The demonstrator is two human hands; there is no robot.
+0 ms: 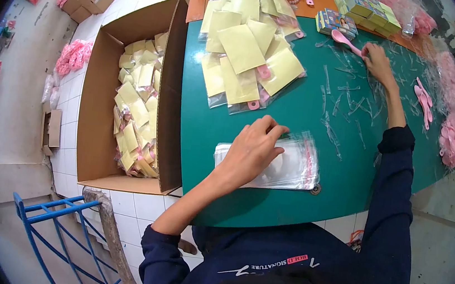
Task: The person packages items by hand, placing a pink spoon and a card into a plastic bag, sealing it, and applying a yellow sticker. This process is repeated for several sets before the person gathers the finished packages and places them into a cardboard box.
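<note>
My left hand is over a stack of clear plastic bags near the table's front edge, its fingers curled with the thumb apart from the fingertips and nothing seen between them. At the back right, my right hand has its fingers closed on the handle end of a pink spoon. The spoon's bowl points left, toward small printed boxes. Beyond my left hand lies a pile of bagged yellow cards with pink pieces showing.
Plastic scraps are scattered over the green table. Pink spoons and pink bundles lie at the right. A large cardboard box holding yellow packs stands left of the table, with a blue metal rack below it.
</note>
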